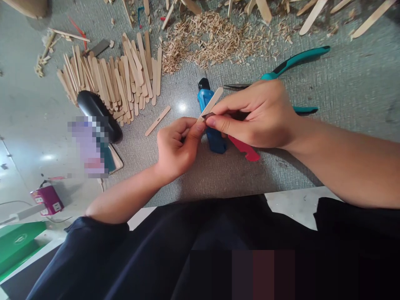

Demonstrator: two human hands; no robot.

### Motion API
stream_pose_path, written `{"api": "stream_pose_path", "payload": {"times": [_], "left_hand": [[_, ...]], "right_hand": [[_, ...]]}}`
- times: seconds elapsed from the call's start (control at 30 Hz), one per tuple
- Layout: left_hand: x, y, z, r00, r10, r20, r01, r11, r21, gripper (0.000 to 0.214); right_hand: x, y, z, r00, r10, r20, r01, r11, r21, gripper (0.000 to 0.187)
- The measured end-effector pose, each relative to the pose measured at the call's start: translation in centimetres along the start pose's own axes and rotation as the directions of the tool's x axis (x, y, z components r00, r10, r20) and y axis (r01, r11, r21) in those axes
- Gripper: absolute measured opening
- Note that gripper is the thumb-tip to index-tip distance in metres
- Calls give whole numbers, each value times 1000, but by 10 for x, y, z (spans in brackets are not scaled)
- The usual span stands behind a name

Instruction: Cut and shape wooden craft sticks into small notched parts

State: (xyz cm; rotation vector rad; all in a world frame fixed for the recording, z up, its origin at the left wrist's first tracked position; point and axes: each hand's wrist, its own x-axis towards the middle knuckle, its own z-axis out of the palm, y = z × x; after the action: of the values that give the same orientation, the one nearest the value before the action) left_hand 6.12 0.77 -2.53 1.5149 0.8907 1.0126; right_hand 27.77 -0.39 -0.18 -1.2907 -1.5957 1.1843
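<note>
My left hand (179, 148) is closed, pinching a wooden craft stick (215, 99) between thumb and fingers. The stick slants up and to the right. My right hand (262, 116) pinches a small dark blade (207, 116), whose tip touches the stick just beside my left thumb. Most of the blade is hidden by my fingers. Under the hands lies a blue tool with a black end (216, 141), partly covered. A red flat piece (248, 151) shows below my right hand. Left of my hands, a craft stick with a small slot (156, 121) rests on the table.
A heap of craft sticks (108, 81) is at upper left, beside a black case (99, 116) and a phone (115, 160). Wood shavings (206, 39) are piled behind my hands. Teal-handled pliers (296, 60) lie partly beneath my right hand. A purple power adapter (48, 200) sits far left.
</note>
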Motion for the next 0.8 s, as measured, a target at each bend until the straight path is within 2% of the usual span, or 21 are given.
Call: {"api": "stream_pose_path", "payload": {"times": [0.13, 0.33, 0.53, 0.8], "left_hand": [[1, -1, 0, 1000, -8, 13, 8, 1000, 6, 39], [4, 2, -1, 1000, -11, 24, 10, 999, 38, 42], [5, 4, -1, 998, -61, 30, 59, 996, 64, 52], [5, 2, 0, 990, -137, 32, 134, 988, 80, 66]], "right_hand": [[-2, 0, 1, 1000, -6, -4, 6, 999, -41, 32], [-2, 2, 1, 1000, 24, -8, -23, 1000, 11, 37], [0, 3, -1, 1000, -1, 10, 1, 1000, 8, 43], [-2, -2, 3, 997, 71, 3, -71, 995, 75, 36]]}}
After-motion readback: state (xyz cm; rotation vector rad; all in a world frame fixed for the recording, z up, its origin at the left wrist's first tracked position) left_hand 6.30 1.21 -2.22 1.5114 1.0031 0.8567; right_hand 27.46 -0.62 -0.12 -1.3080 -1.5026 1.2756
